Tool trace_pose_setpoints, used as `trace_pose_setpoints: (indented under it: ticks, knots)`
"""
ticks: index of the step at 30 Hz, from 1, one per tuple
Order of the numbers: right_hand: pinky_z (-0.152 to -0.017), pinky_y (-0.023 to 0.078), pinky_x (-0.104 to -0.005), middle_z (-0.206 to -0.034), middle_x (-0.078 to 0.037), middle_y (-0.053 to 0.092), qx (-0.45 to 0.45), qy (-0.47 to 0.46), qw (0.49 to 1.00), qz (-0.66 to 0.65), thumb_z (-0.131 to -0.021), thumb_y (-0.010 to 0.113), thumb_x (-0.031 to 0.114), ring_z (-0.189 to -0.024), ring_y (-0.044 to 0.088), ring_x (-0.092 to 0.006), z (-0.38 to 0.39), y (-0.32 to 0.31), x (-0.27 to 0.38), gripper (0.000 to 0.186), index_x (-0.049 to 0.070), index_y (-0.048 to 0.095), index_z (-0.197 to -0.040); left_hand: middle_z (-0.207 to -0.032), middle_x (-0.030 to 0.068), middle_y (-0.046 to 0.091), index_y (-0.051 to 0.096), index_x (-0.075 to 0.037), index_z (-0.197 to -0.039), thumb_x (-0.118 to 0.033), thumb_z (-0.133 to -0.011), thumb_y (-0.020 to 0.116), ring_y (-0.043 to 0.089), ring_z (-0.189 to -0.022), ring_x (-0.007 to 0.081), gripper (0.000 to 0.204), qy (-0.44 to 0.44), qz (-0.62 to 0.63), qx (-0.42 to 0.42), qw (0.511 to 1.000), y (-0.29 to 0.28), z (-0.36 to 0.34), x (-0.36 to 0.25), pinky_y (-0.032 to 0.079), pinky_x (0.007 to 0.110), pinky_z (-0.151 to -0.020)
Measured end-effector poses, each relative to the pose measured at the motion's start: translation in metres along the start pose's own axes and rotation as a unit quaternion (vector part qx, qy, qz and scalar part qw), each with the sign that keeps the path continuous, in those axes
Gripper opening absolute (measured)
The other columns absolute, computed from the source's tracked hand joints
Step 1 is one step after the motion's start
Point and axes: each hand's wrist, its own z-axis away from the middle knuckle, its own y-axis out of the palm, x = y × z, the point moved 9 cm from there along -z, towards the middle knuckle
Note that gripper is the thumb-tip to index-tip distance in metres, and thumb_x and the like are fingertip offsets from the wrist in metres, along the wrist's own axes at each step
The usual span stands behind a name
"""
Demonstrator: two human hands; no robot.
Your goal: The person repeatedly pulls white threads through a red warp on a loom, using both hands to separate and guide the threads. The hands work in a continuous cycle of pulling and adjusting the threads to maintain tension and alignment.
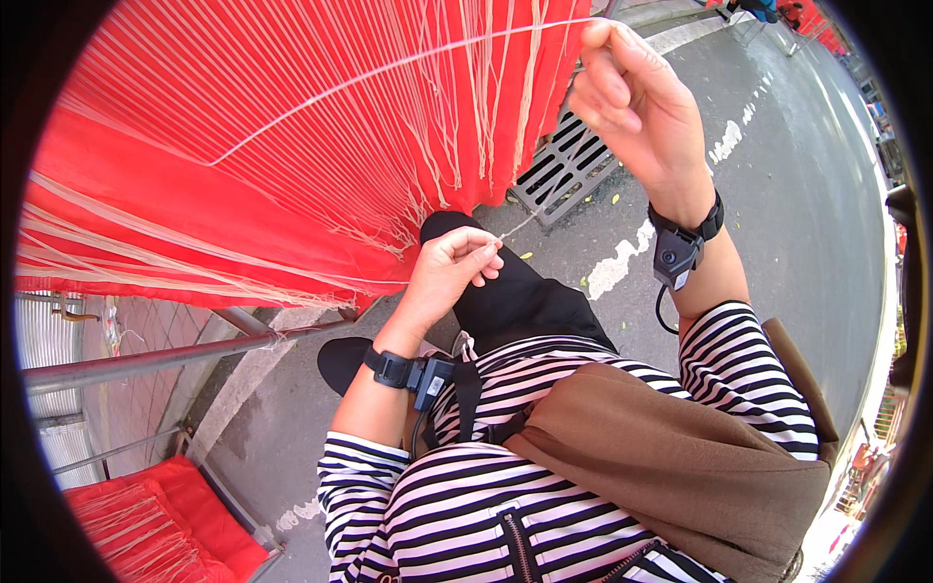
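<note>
hard to make out: where the thin twisted strand goes past the drain grate. it blurs against the slots, so can't tell if it joins the long white thread up at the right hand. the thread's lower-left end gets lost among pale strands on the red cloth. that cloth is cut off by the dark round rim; its far side is out of view. the left hand hides part of the strand under its curled fingers.

looks: white thread is thin, pale, slightly shiny, bowed in a long arc over the cloth, from right fingertips down to the left. the strand is greyish, short in view, slanting up and right from the left fingertips. cloth is bright red with close rows of straight pale strands, loose and knotted-looking along the lower edge.

grip: right thumb and fingertips pinched together on the thread's upper end, raised beside the cloth. left thumb and index closed on the strand, low, just off the cloth edge, above the black trousers. metal pole at left, partly covered by cloth.
</note>
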Motion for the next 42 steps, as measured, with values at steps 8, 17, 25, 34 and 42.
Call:
trace_pose_setpoints:
  ticks: [8, 17, 25, 34, 42]
  knots:
    - [-0.056, 0.032, -0.0225, -0.07, 0.005, 0.043, -0.12, -0.007, 0.992, 0.039, -0.111, 0.042, 0.023, -0.054, 0.034, -0.0039, 0.009, -0.054, -0.011, 0.03, 0.001, 0.059, -0.124, -0.086, 0.0045, 0.072, 0.072, -0.002, -0.107, -0.015, -0.102, 0.064, 0.066, -0.076, 0.0096, 0.016, 0.039, -0.003, -0.045, 0.998, -0.022, 0.034, -0.055, 0.051, 0.023, -0.067]
    - [-0.06, 0.049, -0.0315, -0.079, -0.007, 0.064, -0.054, 0.087, 0.832, 0.545, -0.097, 0.067, 0.013, -0.064, 0.061, -0.0142, 0.015, 0.0, -0.073, 0.015, 0.0, 0.065, -0.104, -0.084, -0.0005, 0.069, 0.074, -0.006, -0.113, -0.018, -0.101, 0.067, 0.061, -0.074, 0.0049, 0.019, 0.113, -0.04, -0.126, 0.985, -0.031, 0.069, -0.119, 0.049, 0.019, -0.066]
    - [-0.054, 0.04, -0.0222, -0.099, -0.004, 0.066, 0.048, 0.081, 0.931, 0.352, -0.096, 0.07, 0.011, -0.06, 0.045, -0.0024, 0.028, 0.068, -0.093, 0.027, 0.005, 0.063, -0.121, -0.086, 0.0001, 0.07, 0.073, -0.005, -0.113, -0.01, -0.098, 0.069, 0.062, -0.074, 0.0042, 0.016, 0.153, -0.056, -0.189, 0.968, -0.04, 0.081, -0.136, 0.049, 0.018, -0.064]
    - [-0.069, 0.05, -0.0222, -0.087, 0.0, 0.068, 0.037, 0.12, 0.967, 0.22, -0.1, 0.064, 0.006, -0.078, 0.061, -0.0037, 0.031, 0.079, -0.12, 0.013, 0.001, 0.064, -0.112, -0.087, -0.0017, 0.067, 0.073, -0.002, -0.106, -0.006, -0.096, 0.071, 0.06, -0.078, 0.0047, 0.011, 0.181, -0.06, -0.18, 0.965, -0.039, 0.081, -0.135, 0.049, 0.02, -0.069]
    - [-0.067, 0.048, -0.0213, -0.085, 0.002, 0.064, 0.034, 0.18, 0.974, 0.132, -0.102, 0.062, 0.009, -0.077, 0.059, -0.0039, 0.032, 0.076, -0.128, 0.008, 0.002, 0.065, -0.105, -0.097, 0.0076, 0.074, 0.07, 0.0, -0.111, -0.006, -0.098, 0.068, 0.07, -0.087, 0.0128, 0.015, 0.155, 0.009, -0.14, 0.978, -0.044, 0.085, -0.126, 0.057, 0.025, -0.077]
